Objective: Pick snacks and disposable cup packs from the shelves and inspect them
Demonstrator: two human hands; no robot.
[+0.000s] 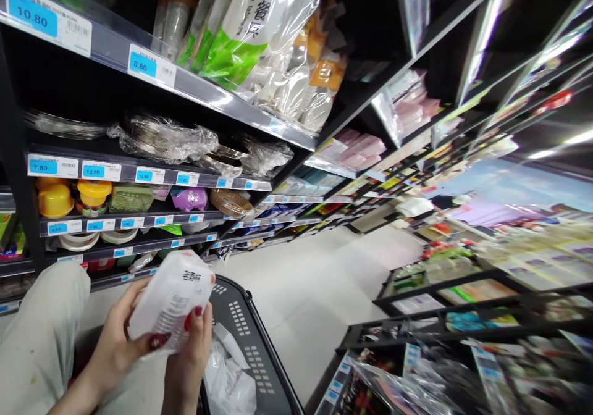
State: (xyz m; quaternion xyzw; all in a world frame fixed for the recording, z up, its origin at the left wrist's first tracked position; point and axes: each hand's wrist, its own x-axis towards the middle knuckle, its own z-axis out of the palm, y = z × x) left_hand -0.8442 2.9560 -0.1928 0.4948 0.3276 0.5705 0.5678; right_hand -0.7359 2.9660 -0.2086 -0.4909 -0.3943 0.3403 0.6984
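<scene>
A white plastic-wrapped package (169, 294) with dark print on its face is held up between both hands. My left hand (113, 338) grips its left side, the thumb with a dark red nail lying across the lower face. On the right side, my right hand (197, 341) is closed on the same package, thumb pressed to its front. The fingers behind it are hidden. Just beyond my right hand stands a black shopping basket (273, 353) with slotted walls, and a clear plastic bag (229, 378) lies inside it.
Shelves with blue price tags (151, 174) rise ahead, holding wrapped metal pans (162, 140), yellow containers (55, 199) and bagged tableware (250, 26). My bent knee (50, 310) is at left. A pale floor aisle (319, 273) runs away to the right, past low display racks (417, 365).
</scene>
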